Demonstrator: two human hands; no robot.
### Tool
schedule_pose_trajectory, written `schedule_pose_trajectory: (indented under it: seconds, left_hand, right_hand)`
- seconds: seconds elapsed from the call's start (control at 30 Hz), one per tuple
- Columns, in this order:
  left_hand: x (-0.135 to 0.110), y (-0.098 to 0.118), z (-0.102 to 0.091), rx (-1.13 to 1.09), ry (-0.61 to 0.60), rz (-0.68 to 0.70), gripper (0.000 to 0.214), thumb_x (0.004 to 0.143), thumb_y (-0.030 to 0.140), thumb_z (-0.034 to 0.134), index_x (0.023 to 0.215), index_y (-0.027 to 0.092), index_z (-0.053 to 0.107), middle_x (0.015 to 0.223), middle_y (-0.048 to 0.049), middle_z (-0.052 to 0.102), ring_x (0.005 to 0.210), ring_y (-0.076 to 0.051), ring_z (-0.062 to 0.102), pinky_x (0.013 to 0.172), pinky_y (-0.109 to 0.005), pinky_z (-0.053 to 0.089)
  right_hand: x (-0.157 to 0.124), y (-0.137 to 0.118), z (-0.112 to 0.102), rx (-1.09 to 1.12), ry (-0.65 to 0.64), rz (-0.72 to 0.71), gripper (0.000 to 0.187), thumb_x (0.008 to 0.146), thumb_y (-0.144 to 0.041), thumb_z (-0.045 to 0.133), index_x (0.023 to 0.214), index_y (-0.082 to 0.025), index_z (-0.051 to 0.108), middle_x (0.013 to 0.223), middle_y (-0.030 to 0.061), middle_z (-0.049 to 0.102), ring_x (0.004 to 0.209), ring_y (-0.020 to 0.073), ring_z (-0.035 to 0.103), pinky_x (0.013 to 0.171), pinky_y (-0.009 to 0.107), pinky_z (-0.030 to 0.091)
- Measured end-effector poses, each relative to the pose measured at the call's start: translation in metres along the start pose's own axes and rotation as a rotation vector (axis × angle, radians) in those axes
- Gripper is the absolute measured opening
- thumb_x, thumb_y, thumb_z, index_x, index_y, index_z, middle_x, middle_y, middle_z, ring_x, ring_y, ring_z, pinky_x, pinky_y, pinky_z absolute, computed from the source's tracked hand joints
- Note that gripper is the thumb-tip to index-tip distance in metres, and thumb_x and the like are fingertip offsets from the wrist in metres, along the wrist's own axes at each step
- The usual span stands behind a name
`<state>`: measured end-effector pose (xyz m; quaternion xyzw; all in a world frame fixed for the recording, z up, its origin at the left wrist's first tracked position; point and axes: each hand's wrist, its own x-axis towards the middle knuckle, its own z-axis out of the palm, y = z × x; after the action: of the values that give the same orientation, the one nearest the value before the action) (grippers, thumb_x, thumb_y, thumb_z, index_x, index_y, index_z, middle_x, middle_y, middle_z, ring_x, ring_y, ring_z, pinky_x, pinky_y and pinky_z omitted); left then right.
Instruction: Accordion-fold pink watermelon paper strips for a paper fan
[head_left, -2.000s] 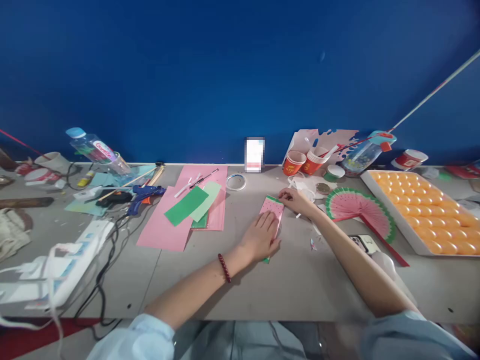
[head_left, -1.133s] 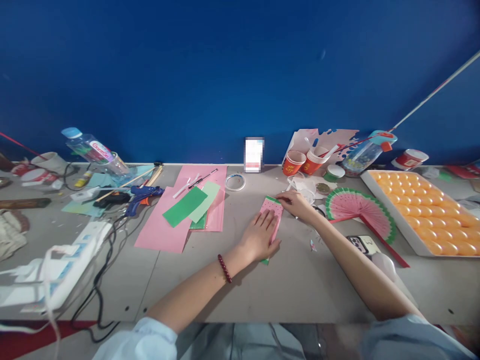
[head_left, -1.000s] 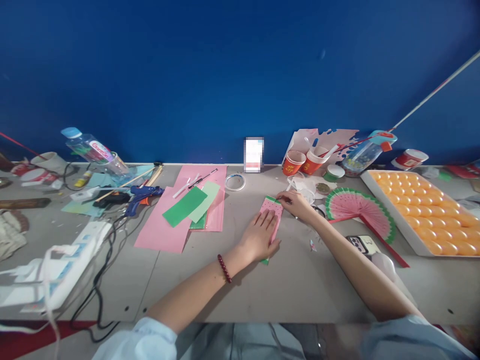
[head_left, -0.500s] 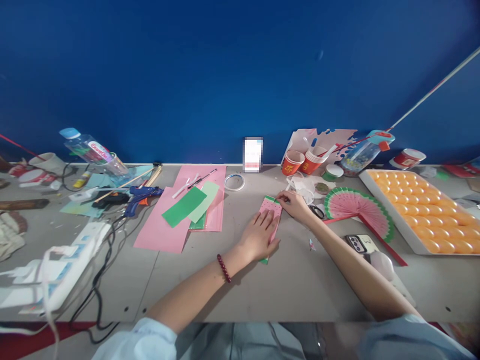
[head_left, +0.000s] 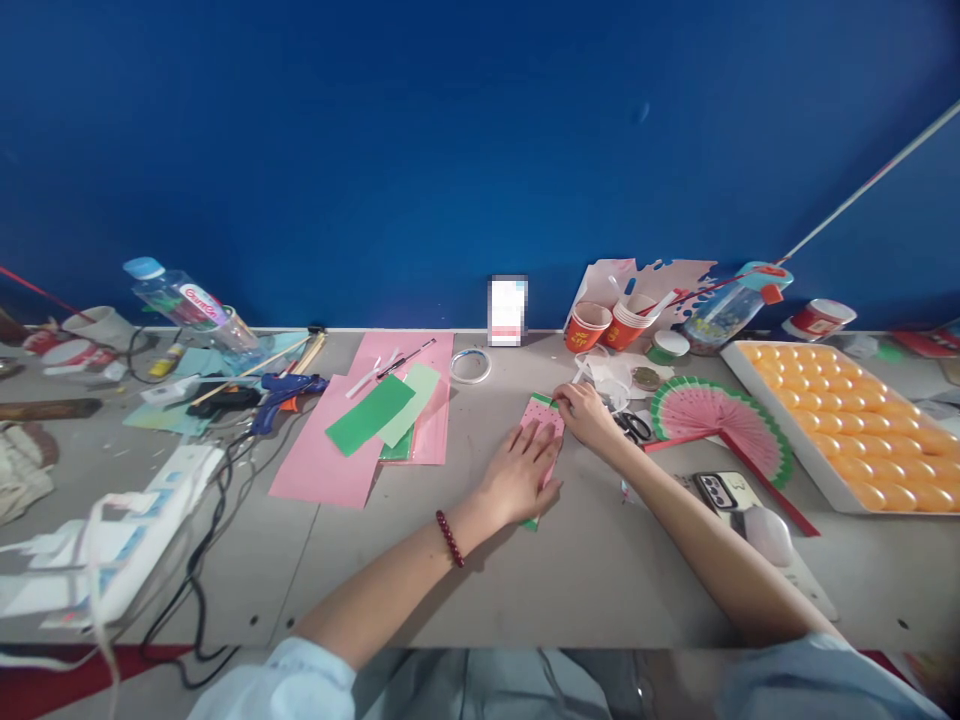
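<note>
A narrow pink paper strip with dark dots and green ends (head_left: 535, 412) lies on the grey table in front of me. My left hand (head_left: 519, 468) rests flat across its middle with the fingers spread, hiding much of it. At the strip's far right corner, my right hand (head_left: 583, 412) is closed, thumb and fingertips pinching the green edge. Just right of that wrist are black-handled scissors (head_left: 636, 428), partly covered by the arm. Farther right lies a pleated pink and green paper fan (head_left: 724, 410) with red sticks.
Pink sheets (head_left: 322, 470) and green paper pieces (head_left: 371, 415) lie to the left, near a blue glue gun (head_left: 285, 390). A tape roll (head_left: 470, 366) is behind the strip. Red paper cups (head_left: 586, 328), a phone (head_left: 724, 488) and an orange-filled tray (head_left: 840, 490) stand right.
My right hand has shifted very slightly at the strip's corner, and more of the scissors shows beside the wrist. My left hand stays flat on the strip.
</note>
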<state>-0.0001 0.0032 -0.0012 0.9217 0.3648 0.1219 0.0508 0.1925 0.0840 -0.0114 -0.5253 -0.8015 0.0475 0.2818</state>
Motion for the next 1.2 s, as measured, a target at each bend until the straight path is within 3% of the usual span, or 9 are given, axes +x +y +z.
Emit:
schedule_pose_trajectory:
  seconds: [0.27, 0.47, 0.67, 0.83, 1.07, 1.2]
  left_hand:
    - [-0.001, 0.0, -0.002, -0.005, -0.003, -0.006, 0.058, 0.091, 0.046, 0.038, 0.142, 0.018, 0.034, 0.151, -0.0116, 0.031, 0.14, -0.028, 0.022, 0.113, -0.045, 0.018]
    - [-0.001, 0.0, -0.003, 0.007, -0.015, -0.014, 0.06, 0.092, 0.045, 0.036, 0.144, 0.016, 0.029, 0.15, -0.0111, 0.031, 0.141, -0.027, 0.021, 0.113, -0.044, 0.016]
    - [0.0, 0.0, 0.0, 0.019, -0.038, -0.007, 0.065, 0.093, 0.047, 0.029, 0.146, 0.01, 0.022, 0.152, -0.0106, 0.027, 0.142, -0.026, 0.017, 0.113, -0.043, 0.015]
    - [0.0, 0.0, 0.001, 0.02, -0.038, -0.013, 0.065, 0.092, 0.047, 0.031, 0.146, 0.011, 0.024, 0.151, -0.0114, 0.029, 0.142, -0.027, 0.018, 0.113, -0.044, 0.015]
    - [0.0, -0.002, 0.002, 0.02, -0.059, -0.012, 0.062, 0.093, 0.048, 0.031, 0.145, 0.014, 0.027, 0.152, -0.0112, 0.027, 0.142, -0.028, 0.017, 0.113, -0.044, 0.015]
    - [0.001, -0.002, 0.003, 0.013, -0.052, -0.007, 0.061, 0.092, 0.047, 0.033, 0.144, 0.014, 0.03, 0.152, -0.011, 0.028, 0.142, -0.028, 0.017, 0.113, -0.044, 0.016]
  right_hand:
    - [-0.005, -0.007, 0.003, -0.091, 0.026, 0.009, 0.02, 0.087, -0.015, 0.039, 0.087, -0.019, 0.059, 0.083, 0.0092, 0.063, 0.082, 0.0254, 0.05, 0.077, 0.036, 0.04]
    - [-0.005, -0.004, 0.002, 0.015, 0.063, 0.028, 0.02, 0.085, -0.015, 0.039, 0.087, -0.02, 0.059, 0.083, 0.0085, 0.062, 0.082, 0.025, 0.05, 0.079, 0.037, 0.042]
    - [0.0, 0.006, 0.001, 0.164, 0.097, 0.126, 0.018, 0.072, -0.011, 0.045, 0.075, -0.021, 0.059, 0.077, 0.0061, 0.061, 0.078, 0.0231, 0.055, 0.074, 0.037, 0.046]
    - [-0.002, 0.007, -0.005, 0.227, 0.105, 0.188, 0.014, 0.079, -0.019, 0.047, 0.082, -0.02, 0.061, 0.082, 0.0062, 0.062, 0.076, 0.0209, 0.058, 0.07, 0.035, 0.048]
    - [-0.009, 0.007, -0.012, 0.168, -0.017, 0.004, 0.024, 0.079, -0.031, 0.06, 0.099, -0.019, 0.058, 0.095, 0.0085, 0.059, 0.093, 0.0248, 0.056, 0.086, 0.041, 0.044]
    - [-0.011, 0.006, -0.01, 0.091, -0.034, 0.01, 0.024, 0.08, -0.03, 0.059, 0.102, -0.021, 0.056, 0.097, 0.0096, 0.06, 0.096, 0.0274, 0.054, 0.088, 0.044, 0.042]
